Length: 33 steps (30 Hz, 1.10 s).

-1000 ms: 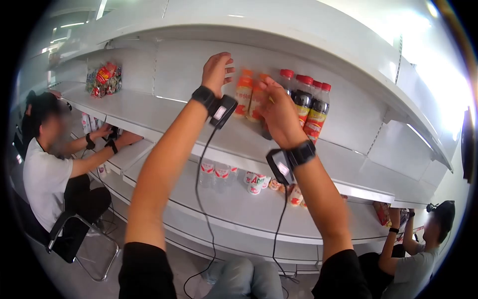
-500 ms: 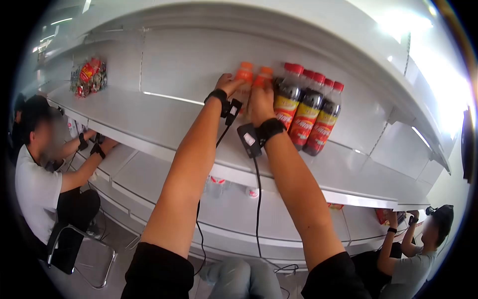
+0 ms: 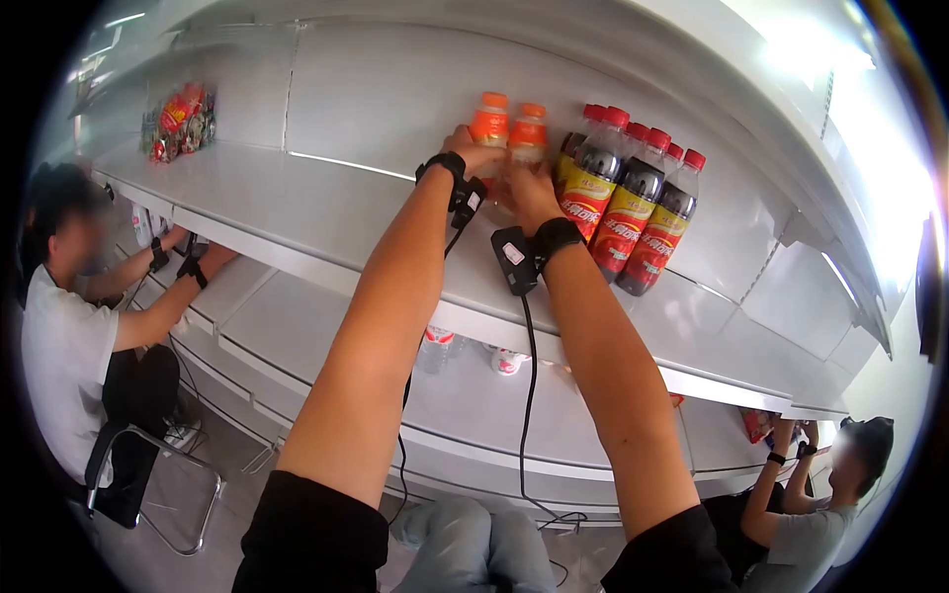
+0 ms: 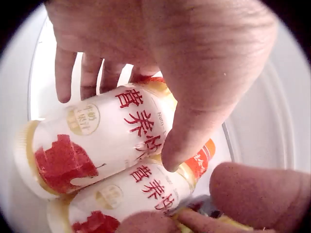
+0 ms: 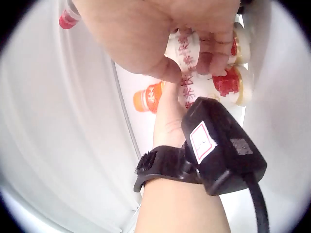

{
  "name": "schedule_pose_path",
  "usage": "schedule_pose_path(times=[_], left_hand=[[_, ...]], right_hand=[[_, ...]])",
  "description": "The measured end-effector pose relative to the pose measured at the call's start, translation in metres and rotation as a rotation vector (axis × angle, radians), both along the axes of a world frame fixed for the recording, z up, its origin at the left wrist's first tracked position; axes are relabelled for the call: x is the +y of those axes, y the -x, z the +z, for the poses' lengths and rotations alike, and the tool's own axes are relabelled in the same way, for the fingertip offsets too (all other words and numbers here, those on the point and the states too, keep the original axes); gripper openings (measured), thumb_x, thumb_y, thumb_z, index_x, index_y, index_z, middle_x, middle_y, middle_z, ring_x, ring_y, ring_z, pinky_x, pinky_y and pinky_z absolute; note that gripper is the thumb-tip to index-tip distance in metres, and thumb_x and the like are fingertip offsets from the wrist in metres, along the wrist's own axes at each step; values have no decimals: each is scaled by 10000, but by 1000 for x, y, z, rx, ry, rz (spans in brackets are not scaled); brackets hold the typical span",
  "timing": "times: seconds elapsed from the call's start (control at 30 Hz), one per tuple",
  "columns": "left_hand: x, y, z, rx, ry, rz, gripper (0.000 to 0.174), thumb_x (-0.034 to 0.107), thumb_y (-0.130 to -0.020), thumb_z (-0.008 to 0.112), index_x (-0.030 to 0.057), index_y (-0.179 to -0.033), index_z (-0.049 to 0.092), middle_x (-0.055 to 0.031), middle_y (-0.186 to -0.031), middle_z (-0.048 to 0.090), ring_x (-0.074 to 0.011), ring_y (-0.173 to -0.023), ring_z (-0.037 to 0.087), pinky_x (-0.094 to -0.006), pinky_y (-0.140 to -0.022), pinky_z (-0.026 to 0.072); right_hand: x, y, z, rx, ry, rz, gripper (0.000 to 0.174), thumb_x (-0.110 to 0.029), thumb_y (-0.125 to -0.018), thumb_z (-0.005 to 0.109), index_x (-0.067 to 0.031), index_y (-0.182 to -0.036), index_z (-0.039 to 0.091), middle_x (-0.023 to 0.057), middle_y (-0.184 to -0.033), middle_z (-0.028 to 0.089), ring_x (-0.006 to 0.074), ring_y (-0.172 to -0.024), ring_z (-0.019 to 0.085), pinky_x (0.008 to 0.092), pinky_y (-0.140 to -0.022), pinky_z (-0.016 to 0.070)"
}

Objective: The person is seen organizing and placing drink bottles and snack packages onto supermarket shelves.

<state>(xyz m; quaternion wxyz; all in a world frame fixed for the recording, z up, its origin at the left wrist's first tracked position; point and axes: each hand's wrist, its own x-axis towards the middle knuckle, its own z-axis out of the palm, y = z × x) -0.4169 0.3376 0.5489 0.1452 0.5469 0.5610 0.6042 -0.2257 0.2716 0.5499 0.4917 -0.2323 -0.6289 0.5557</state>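
Note:
Two milk drink bottles with orange caps and white labels stand side by side on the shelf. My left hand (image 3: 476, 155) grips the left bottle (image 3: 490, 124); the left wrist view shows its thumb across the front of the label (image 4: 92, 141) and its fingers on the far side. Around the right bottle (image 3: 529, 133) is my right hand (image 3: 532, 196), thumb and fingers on opposite sides in the right wrist view. Both hands are close together, hiding the bottles' lower parts in the head view. Just right of my right hand stand several dark cola bottles (image 3: 630, 212) with red caps.
The white shelf (image 3: 326, 212) has an overhanging shelf above it. Bagged snacks (image 3: 181, 124) sit at its far left. Below are a clear bottle (image 3: 435, 351) and a white cup-like container (image 3: 507, 362). One person (image 3: 74, 296) sits at left, another (image 3: 820, 504) at right. Cables hang from both wrists.
A second ago my hands were apart on either side of the orange-capped bottles, fingers spread. They have come inward and taken hold of them. The head view has shifted slightly.

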Motion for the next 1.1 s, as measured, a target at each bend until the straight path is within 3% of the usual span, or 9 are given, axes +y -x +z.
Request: schedule_pose_path(times=[0.17,0.27,0.33,0.5,0.57,0.67,0.77,0.87,1.1], left_hand=[[-4,10,-5,-169,-105,21,451,240,-713,837,39,-1079,666,-79,-967,707,-180,-867,676,-358,-797,537],[-18,-2,0,-79,-101,10,578,281,-666,863,17,-1120,622,-111,-1035,689,-205,-955,659,-351,-862,523],[-32,-11,6,4,-42,-110,811,365,-594,891,-15,-1216,536,-169,-1159,659,-259,-1098,636,-357,-957,502],[-7,-4,-1,-40,-79,-85,487,182,-702,843,24,-1114,637,-89,-1033,692,-182,-921,660,-327,-865,524],[-46,-20,13,-60,-71,-137,483,177,-707,839,19,-1114,633,-88,-1033,691,-179,-917,661,-324,-856,527],[-47,-19,14,-37,-97,-198,474,177,-702,841,28,-1102,636,-83,-1010,691,-177,-906,666,-318,-831,536],[-61,-18,19,-84,-36,-194,464,176,-701,837,36,-1096,638,-77,-989,689,-174,-886,667,-322,-805,540],[-62,-11,16,-124,-55,-186,450,192,-711,825,44,-1094,640,-71,-973,686,-170,-866,664,-331,-783,540],[-76,-16,19,-50,-21,-217,443,218,-744,802,63,-1123,633,-72,-1035,679,-182,-923,667,-335,-820,536]], right_hand=[[-3,6,3,-126,-48,-51,448,-87,-878,582,-72,-1284,393,105,-1048,602,205,-863,630,336,-706,526],[35,16,-10,-247,-114,-64,355,-90,-833,632,19,-1162,556,107,-1023,637,209,-823,647,332,-660,518],[42,4,-3,-367,-113,40,456,-91,-829,646,-27,-1241,463,118,-1047,614,213,-864,647,316,-670,527],[15,9,-6,-179,-131,-191,582,-52,-789,691,-20,-1291,399,147,-1113,590,232,-947,652,313,-715,553],[7,11,-3,-130,-89,-238,578,-56,-783,696,43,-1270,401,176,-1154,595,241,-985,651,327,-764,556],[13,4,-2,-178,-44,-105,759,-56,-723,765,26,-1321,304,205,-1213,559,267,-1025,641,325,-802,559],[20,10,-4,-322,-193,-244,814,-76,-670,815,6,-1300,305,207,-1173,573,277,-1023,644,339,-786,569],[36,15,-12,-268,-216,-195,648,-101,-750,768,-67,-1280,396,124,-1096,572,232,-914,629,366,-667,527],[20,7,-5,-275,-127,-270,491,-116,-751,772,17,-1106,461,102,-795,601,176,-580,562,319,-472,429]])
